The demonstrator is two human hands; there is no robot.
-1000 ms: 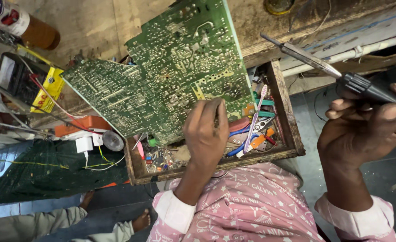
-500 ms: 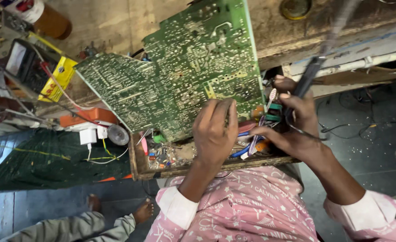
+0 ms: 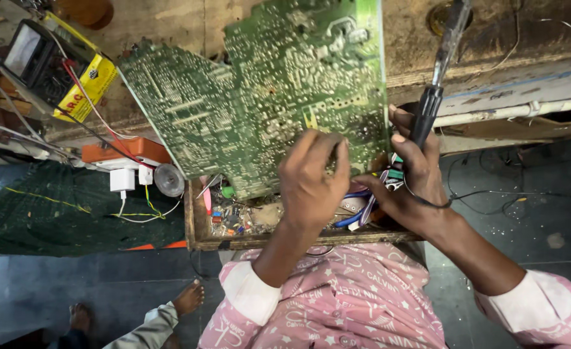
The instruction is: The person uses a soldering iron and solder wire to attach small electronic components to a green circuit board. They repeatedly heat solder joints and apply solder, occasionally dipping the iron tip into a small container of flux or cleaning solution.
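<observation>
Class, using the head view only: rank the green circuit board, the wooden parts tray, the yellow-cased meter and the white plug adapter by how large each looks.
1. green circuit board, by far the largest.
2. wooden parts tray, though the board and the hands hide much of it.
3. yellow-cased meter, partly cut off by the frame edge.
4. white plug adapter, smallest.

A worn wooden workbench (image 3: 511, 52) spans the top; below its edge lies dark tiled floor (image 3: 544, 220), with green cloth (image 3: 53, 213) at left.

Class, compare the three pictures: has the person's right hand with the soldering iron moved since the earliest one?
Yes. The right hand, gripping the soldering iron, has come in leftward, from well clear of the wooden tray to its right end, beside the circuit board.
</observation>
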